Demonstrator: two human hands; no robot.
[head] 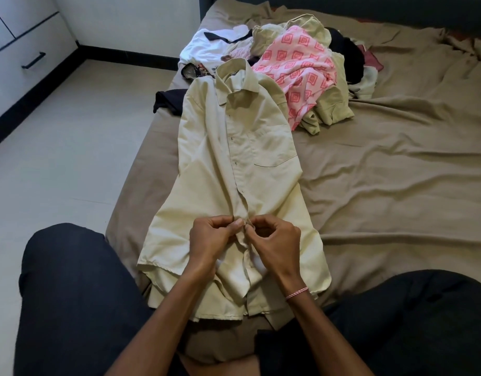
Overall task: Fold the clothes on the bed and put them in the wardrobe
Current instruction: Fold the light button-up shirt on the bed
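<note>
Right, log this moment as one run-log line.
step: pre-fold | pale cream button-up shirt: flat on brown bed sheet | left hand, right hand: pinching front placket | clothes pile: unfolded

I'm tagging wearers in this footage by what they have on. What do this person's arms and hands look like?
Both forearms are bare, with no sleeves in view and no gloves. The left hand shows no ring or watch. The right hand has a thin pink-and-white braided bracelet at its wrist; no rings show there either.
</note>
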